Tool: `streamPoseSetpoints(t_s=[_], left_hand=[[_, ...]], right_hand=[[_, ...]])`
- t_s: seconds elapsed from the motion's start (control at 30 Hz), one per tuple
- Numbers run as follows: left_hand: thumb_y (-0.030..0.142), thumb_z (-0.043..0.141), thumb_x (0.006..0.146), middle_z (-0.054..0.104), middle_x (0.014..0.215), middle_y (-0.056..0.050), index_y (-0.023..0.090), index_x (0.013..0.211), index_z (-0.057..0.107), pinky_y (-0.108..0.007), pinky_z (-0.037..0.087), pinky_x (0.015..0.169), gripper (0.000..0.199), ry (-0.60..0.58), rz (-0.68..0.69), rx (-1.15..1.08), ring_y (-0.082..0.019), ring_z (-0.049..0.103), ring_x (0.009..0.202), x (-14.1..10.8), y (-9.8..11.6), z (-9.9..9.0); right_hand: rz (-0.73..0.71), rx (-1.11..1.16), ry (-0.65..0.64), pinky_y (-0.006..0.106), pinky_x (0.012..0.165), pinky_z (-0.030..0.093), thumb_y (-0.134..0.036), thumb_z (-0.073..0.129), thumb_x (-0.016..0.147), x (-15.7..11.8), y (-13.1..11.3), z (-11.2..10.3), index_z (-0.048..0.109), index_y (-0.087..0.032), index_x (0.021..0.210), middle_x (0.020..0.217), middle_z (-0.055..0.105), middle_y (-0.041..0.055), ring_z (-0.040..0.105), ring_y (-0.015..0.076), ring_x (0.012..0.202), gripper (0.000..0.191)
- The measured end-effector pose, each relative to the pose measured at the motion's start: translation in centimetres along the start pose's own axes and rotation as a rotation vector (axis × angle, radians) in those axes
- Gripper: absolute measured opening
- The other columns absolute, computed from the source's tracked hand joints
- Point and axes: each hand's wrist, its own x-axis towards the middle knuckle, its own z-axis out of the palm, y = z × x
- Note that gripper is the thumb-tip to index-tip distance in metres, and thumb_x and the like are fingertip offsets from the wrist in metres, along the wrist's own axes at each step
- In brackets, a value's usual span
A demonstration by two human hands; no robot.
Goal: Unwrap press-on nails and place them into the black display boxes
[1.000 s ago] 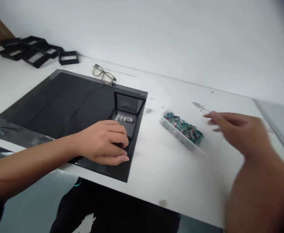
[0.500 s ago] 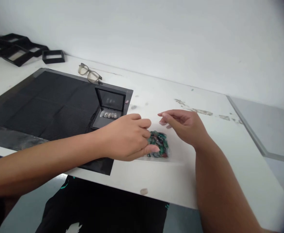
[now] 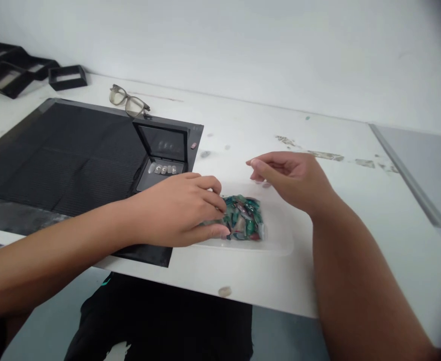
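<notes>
Over the left end of a clear plastic tray [image 3: 282, 240], my left hand [image 3: 182, 208] hovers with the fingers curled but apart from the thumb; nothing shows between them. Glossy green false nails [image 3: 245, 218], with a few reddish ones, are heaped in the tray and partly covered by that hand. Beyond the tray's right side is my right hand [image 3: 288, 175], thumb and fingertips pinched together; whether a small piece sits between them is hidden. A black lidded case [image 3: 141, 184] stands open left of the tray, holding a row of several pale false nails [image 3: 163, 169].
The case rests on a black mat [image 3: 69, 150]. Eyeglasses [image 3: 130, 103] lie behind it, with black frames [image 3: 67, 77] at the back left. A small pink piece [image 3: 193, 146] is on the mat's edge, a beige piece [image 3: 225, 291] near the table's front edge. A grey-edged panel [image 3: 412, 180] lies right.
My left hand has shifted a little left and its fingers have spread, uncovering more of the green false nails. The right hand keeps its pinch. The camera view has shifted slightly.
</notes>
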Motion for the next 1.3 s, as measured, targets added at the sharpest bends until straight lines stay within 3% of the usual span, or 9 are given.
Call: streamPoseSetpoints(t_s=[0.1, 0.3, 0.43, 0.57, 0.7, 0.87, 1.03, 1.17, 1.3], left_hand=[[0.035, 0.058, 0.099, 0.079, 0.108, 0.001, 0.022, 0.099, 0.078, -0.034, 0.049, 0.087, 0.024, 0.091, 0.011, 0.022, -0.021, 0.065, 0.107, -0.3, -0.3, 0.0], [0.024, 0.061, 0.096, 0.08, 0.093, 0.004, 0.027, 0.094, 0.078, -0.034, 0.049, 0.092, 0.017, 0.13, 0.034, -0.026, -0.015, 0.071, 0.092, -0.5, -0.5, -0.1], [0.023, 0.06, 0.098, 0.079, 0.083, 0.003, 0.024, 0.113, 0.074, -0.031, 0.054, 0.095, 0.02, 0.186, 0.02, -0.046, -0.011, 0.072, 0.077, -0.6, -0.7, 0.3], [0.025, 0.061, 0.098, 0.079, 0.08, 0.006, 0.024, 0.125, 0.067, -0.027, 0.057, 0.1, 0.027, 0.356, 0.036, 0.022, -0.008, 0.071, 0.068, -0.6, -0.3, 0.5], [0.028, 0.058, 0.1, 0.079, 0.08, 0.011, 0.031, 0.114, 0.072, -0.024, 0.057, 0.106, 0.02, 0.451, -0.001, 0.087, -0.005, 0.071, 0.066, -0.7, 1.2, -0.9], [0.04, 0.045, 0.105, 0.08, 0.09, 0.012, 0.045, 0.106, 0.074, -0.036, 0.061, 0.104, 0.029, 0.243, -0.11, -0.014, -0.01, 0.073, 0.07, -0.9, 2.6, -3.2], [0.047, 0.047, 0.102, 0.079, 0.084, 0.01, 0.049, 0.101, 0.075, -0.044, 0.064, 0.099, 0.028, 0.201, -0.126, -0.032, -0.014, 0.075, 0.076, -1.1, 2.7, -3.4], [0.043, 0.063, 0.096, 0.079, 0.087, 0.014, 0.046, 0.083, 0.076, -0.037, 0.067, 0.094, 0.019, 0.287, -0.051, 0.017, -0.013, 0.077, 0.082, -1.7, 2.7, -3.3], [0.032, 0.071, 0.091, 0.079, 0.086, 0.015, 0.04, 0.075, 0.075, -0.023, 0.069, 0.08, 0.019, 0.486, 0.128, 0.073, -0.01, 0.077, 0.078, -1.7, 2.2, -3.4]], right_hand=[[-0.035, 0.025, 0.122, 0.032, 0.061, 0.056, -0.046, 0.07, 0.087, -0.1, -0.3, -0.1, 0.077, -0.023, 0.083, 0.07, 0.071, 0.0021, 0.067, 0.0167, 0.066, 0.024], [-0.115, 0.096, 0.044, 0.034, 0.064, 0.056, -0.04, 0.067, 0.089, -0.7, -1.3, -0.4, 0.075, -0.025, 0.083, 0.076, 0.072, 0.0031, 0.069, 0.0193, 0.073, 0.018], [-0.175, -0.001, 0.06, 0.038, 0.075, 0.057, -0.041, 0.065, 0.091, -1.1, -1.8, -0.4, 0.075, -0.028, 0.082, 0.08, 0.074, 0.0018, 0.071, 0.0218, 0.082, 0.018], [-0.196, -0.098, 0.086, 0.039, 0.08, 0.055, -0.044, 0.063, 0.092, -1.2, -1.8, -0.5, 0.075, -0.029, 0.083, 0.079, 0.074, 0.0012, 0.07, 0.0233, 0.087, 0.021], [-0.19, -0.12, -0.012, 0.035, 0.072, 0.054, -0.051, 0.067, 0.088, -1.2, -1.6, -0.5, 0.078, -0.027, 0.09, 0.084, 0.076, 0.0011, 0.07, 0.0203, 0.081, 0.027], [-0.204, -0.2, 0.069, 0.03, 0.054, 0.046, -0.05, 0.074, 0.082, -1.1, -1.0, -0.5, 0.078, -0.029, 0.093, 0.075, 0.074, 0.0001, 0.067, 0.018, 0.069, 0.024], [-0.215, -0.246, 0.108, 0.035, 0.066, 0.051, -0.045, 0.076, 0.081, -0.9, -0.6, -0.5, 0.078, -0.029, 0.09, 0.072, 0.073, 0.0001, 0.068, 0.0206, 0.071, 0.018], [-0.212, -0.253, 0.099, 0.035, 0.069, 0.053, -0.044, 0.076, 0.081, -0.9, -0.5, -0.5, 0.078, -0.028, 0.09, 0.07, 0.072, -0.0006, 0.068, 0.0192, 0.069, 0.019], [-0.219, -0.285, 0.113, 0.033, 0.067, 0.053, -0.047, 0.075, 0.081, -0.8, -0.4, -0.5, 0.078, -0.027, 0.089, 0.07, 0.072, -0.0013, 0.068, 0.0179, 0.068, 0.022]])
